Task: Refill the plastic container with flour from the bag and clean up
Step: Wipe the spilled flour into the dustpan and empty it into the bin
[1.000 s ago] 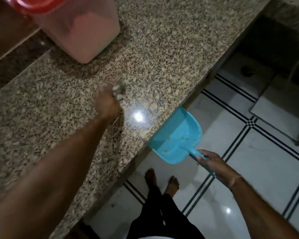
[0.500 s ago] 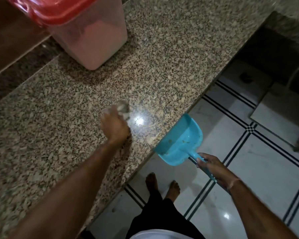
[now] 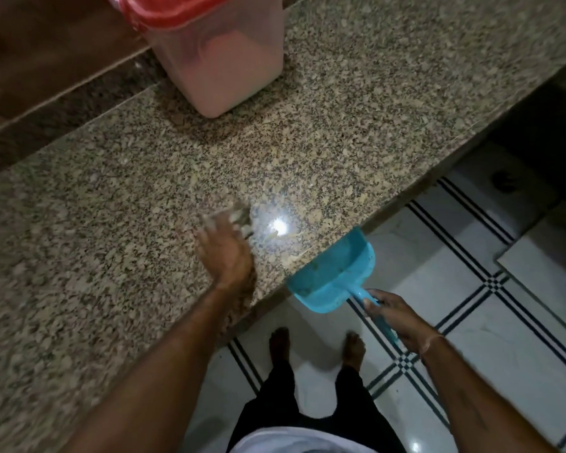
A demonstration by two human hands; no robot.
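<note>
Now, the left hand (image 3: pixel 224 250) is low on the speckled brown granite counter (image 3: pixel 356 132), just left of the bright lamp glare. Its fingers are bunched together on a small pale wad (image 3: pixel 234 217); motion blur hides whether the wad is cloth or brush. One second ago this hand was farther back on the slab. It has since come toward the counter's front edge, and most of that travel happened in the first half second.

The right hand (image 3: pixel 397 317) has fingers and thumb wrapped round the handle of the light blue plastic dustpan (image 3: pixel 334 276). The pan's open lip is tucked against the counter's front edge, below slab level. It is in the same place and the same grip as before. Brownish specks lie inside the pan.

The translucent pinkish plastic container with the red lid (image 3: pixel 223 53) stands upright at the back of the counter, well apart from both hands. The lid is on, and pale contents show through the wall. It sits lower in view than earlier, though on the same patch of slab.

White floor tiles with black stripes (image 3: pixel 471 322) and two bare feet (image 3: pixel 280 343) are below.
</note>
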